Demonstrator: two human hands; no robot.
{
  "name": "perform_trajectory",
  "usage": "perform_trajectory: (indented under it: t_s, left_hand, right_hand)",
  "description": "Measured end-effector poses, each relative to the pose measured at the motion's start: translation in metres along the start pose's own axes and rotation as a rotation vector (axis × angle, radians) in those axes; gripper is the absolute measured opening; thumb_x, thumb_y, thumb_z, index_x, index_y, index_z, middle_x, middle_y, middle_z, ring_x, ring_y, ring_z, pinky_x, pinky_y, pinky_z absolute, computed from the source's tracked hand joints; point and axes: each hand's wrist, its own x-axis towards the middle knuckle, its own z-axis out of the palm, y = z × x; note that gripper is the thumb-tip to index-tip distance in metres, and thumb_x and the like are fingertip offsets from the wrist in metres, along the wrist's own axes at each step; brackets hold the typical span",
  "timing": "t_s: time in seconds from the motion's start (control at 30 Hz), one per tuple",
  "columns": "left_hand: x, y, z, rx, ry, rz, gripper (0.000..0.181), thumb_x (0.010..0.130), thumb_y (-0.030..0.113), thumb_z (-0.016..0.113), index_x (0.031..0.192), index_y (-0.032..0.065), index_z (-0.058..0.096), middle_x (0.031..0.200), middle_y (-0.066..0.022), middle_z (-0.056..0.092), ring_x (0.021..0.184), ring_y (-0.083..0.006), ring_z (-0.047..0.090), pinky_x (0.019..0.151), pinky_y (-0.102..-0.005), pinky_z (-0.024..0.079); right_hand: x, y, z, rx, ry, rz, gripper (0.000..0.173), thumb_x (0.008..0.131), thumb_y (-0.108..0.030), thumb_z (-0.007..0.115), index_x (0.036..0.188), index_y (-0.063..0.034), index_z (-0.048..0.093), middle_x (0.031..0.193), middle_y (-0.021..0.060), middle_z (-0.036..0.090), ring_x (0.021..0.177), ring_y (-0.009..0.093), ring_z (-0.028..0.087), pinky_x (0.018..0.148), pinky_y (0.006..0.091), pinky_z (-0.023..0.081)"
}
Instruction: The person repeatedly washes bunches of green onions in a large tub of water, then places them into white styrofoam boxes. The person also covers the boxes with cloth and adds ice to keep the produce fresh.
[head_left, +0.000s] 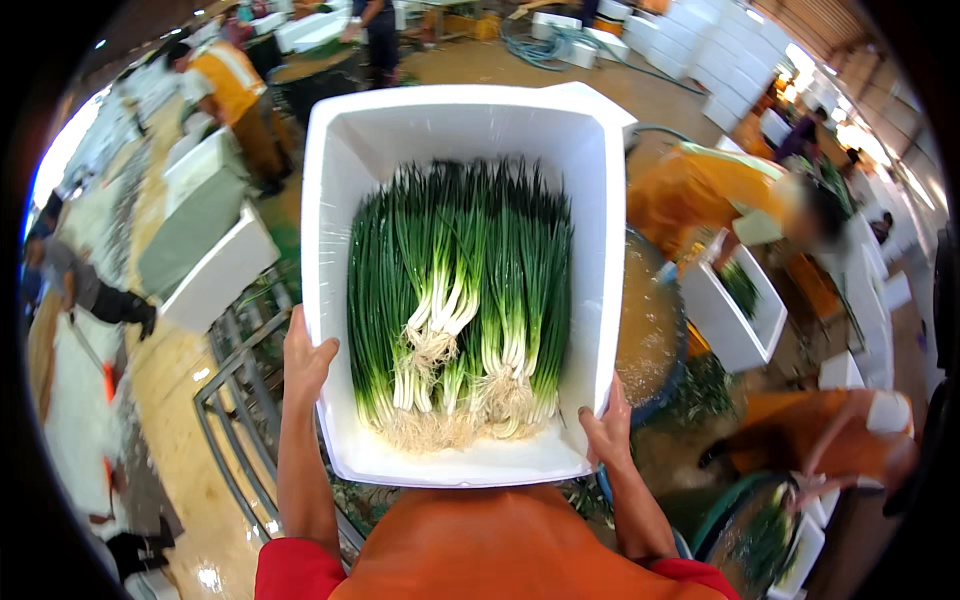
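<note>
A white foam box (465, 112) is held up in front of my orange apron (472, 547). My left hand (306, 356) grips its left wall near the lower corner, thumb over the rim. On the opposite wall my right hand (609, 427) holds it the same way. Inside lie bunches of green onions (457, 262), dark green tops toward the far wall and pale roots toward me. One bunch rests on top of the others near the middle. The fingers under and outside the box are hidden.
A grey metal frame (244, 420) stands at left beside foam boxes (225, 270). To the right, a round tub of brown water (652, 322) sits near a bent worker in orange (705, 187). Another worker (832, 427) leans over a second tub (750, 532). A blue hose (540, 52) lies on the wet floor.
</note>
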Motion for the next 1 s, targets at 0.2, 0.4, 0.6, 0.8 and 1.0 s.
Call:
perform_trajectory:
  t_s: [0.2, 0.4, 0.6, 0.8, 1.0]
  left_hand:
    - [-0.108, 0.051, -0.059, 0.211, 0.508, -0.012, 0.067, 0.074, 0.01, 0.066, 0.137, -0.0034, 0.05, 0.122, -0.0211, 0.062, 0.114, -0.0344, 0.06, 0.104, -0.0421, 0.045]
    - [-0.168, 0.074, -0.088, 0.328, 0.756, -0.089, 0.055, 0.075, 0.006, 0.063, 0.128, -0.0022, 0.052, 0.113, -0.0191, 0.061, 0.103, -0.0326, 0.059, 0.095, -0.0385, 0.047]
    - [-0.248, 0.021, -0.11, 0.203, 0.911, -0.247, 0.055, 0.073, 0.001, 0.062, 0.128, -0.0002, 0.056, 0.108, -0.0166, 0.064, 0.101, -0.0273, 0.062, 0.093, -0.0351, 0.048]
    - [-0.324, -0.116, -0.112, 0.21, 1.015, -0.584, 0.07, 0.073, 0.002, 0.063, 0.142, -0.0007, 0.05, 0.123, -0.0268, 0.064, 0.119, -0.0382, 0.061, 0.105, -0.0402, 0.045]
    - [-0.475, -0.258, -0.067, -0.169, 1.166, -0.594, 0.067, 0.071, 0.001, 0.054, 0.138, 0.0014, 0.056, 0.117, -0.0101, 0.067, 0.102, -0.0222, 0.065, 0.085, -0.0367, 0.054]
  right_hand:
    - [0.049, -0.008, 0.027, 0.216, -0.086, -0.297, 0.073, 0.076, -0.003, 0.067, 0.146, 0.005, 0.044, 0.129, 0.022, 0.061, 0.118, 0.034, 0.061, 0.102, 0.0424, 0.047]
    - [0.093, -0.047, 0.068, 0.334, -0.357, -0.383, 0.071, 0.075, -0.007, 0.063, 0.144, 0.0033, 0.046, 0.126, 0.0191, 0.059, 0.114, 0.031, 0.059, 0.102, 0.0414, 0.046]
    - [0.098, -0.073, 0.148, 0.244, -0.664, -0.49, 0.078, 0.071, -0.004, 0.062, 0.147, 0.0021, 0.045, 0.127, 0.0232, 0.061, 0.114, 0.034, 0.062, 0.101, 0.0416, 0.048]
    - [0.115, -0.103, 0.28, 0.164, -1.135, -0.616, 0.075, 0.072, 0.002, 0.058, 0.146, -0.0009, 0.047, 0.12, 0.0242, 0.067, 0.111, 0.034, 0.068, 0.098, 0.0393, 0.051]
    - [0.032, -0.067, 0.478, -0.321, -1.54, -0.662, 0.082, 0.075, -0.018, 0.073, 0.147, 0.0005, 0.037, 0.125, 0.0324, 0.061, 0.116, 0.046, 0.062, 0.1, 0.05, 0.049]
